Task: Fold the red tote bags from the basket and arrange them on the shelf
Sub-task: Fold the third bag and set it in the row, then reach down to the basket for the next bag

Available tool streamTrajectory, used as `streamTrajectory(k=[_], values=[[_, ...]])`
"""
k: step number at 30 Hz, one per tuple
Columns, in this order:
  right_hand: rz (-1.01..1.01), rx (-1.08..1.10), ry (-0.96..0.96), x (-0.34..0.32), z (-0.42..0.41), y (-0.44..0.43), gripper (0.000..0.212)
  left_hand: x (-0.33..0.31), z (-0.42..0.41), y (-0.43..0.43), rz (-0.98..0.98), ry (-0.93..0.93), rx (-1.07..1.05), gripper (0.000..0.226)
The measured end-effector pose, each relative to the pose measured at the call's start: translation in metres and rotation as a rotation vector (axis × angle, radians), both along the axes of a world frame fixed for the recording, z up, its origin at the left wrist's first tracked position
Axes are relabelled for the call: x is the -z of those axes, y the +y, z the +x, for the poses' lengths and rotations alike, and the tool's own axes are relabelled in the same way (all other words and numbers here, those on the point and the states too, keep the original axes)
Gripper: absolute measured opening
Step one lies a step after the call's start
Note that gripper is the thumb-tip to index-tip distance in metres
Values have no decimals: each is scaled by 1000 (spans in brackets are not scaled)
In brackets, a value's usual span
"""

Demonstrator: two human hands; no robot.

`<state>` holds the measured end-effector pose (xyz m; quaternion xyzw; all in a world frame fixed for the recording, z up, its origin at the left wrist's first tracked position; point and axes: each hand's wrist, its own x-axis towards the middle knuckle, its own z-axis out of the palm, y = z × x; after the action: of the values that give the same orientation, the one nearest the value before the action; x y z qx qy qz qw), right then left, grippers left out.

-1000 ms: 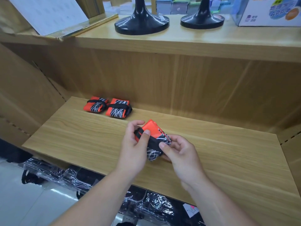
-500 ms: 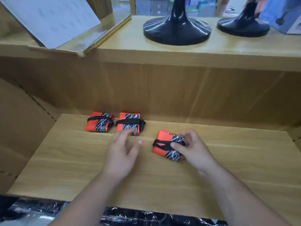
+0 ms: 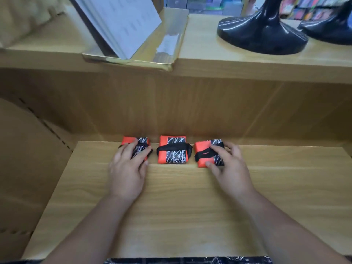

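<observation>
Three folded red tote bags with black-and-white scribble panels and black straps lie in a row at the back of the wooden shelf (image 3: 190, 197). My left hand (image 3: 127, 170) rests flat with its fingers spread over the left bag (image 3: 127, 140). The middle bag (image 3: 172, 150) lies untouched between my hands. My right hand (image 3: 230, 168) grips the right bag (image 3: 202, 151), thumb at its front edge and fingers over its far right side. The basket is out of view.
A higher shelf holds a tilted white sign (image 3: 122, 21) in a clear stand and two glossy black stand bases (image 3: 264, 35). The shelf's wooden back panel (image 3: 190, 111) rises right behind the bags. Wrapped dark goods (image 3: 190, 261) show below the shelf's front edge.
My right hand carried the third bag from the front of the shelf back into line beside the other two. My left hand let go of it and moved onto the left bag.
</observation>
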<state>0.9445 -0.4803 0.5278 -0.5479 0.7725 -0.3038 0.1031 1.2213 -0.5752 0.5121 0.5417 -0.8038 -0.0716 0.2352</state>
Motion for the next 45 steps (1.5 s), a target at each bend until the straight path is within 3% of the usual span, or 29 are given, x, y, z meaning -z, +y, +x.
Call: streamTrajectory(k=[6,11,14,19,30,39,45], values=[[34,60,76,3,12,-6,53,-3,3,-7,3,119,-17,66],[90,57,81,-3,14,-6,57,-2,5,-8,14,147,-7,53],[85,44,63,-15,12,1,67,-15,-2,0,-18,53,-23,54],[105,89,83,-30,-11,51,58,-37,-36,30,-131,-19,65,58],[134,463,67,-9,-150,328,36,-22,-217,186,36,-64,451,54],[392,811,-108,32,-270,614,59,-4,-433,437,60,-223,849,51],[512,923,-187,40,-348,730,65,12,-556,549,84,-355,1049,51]])
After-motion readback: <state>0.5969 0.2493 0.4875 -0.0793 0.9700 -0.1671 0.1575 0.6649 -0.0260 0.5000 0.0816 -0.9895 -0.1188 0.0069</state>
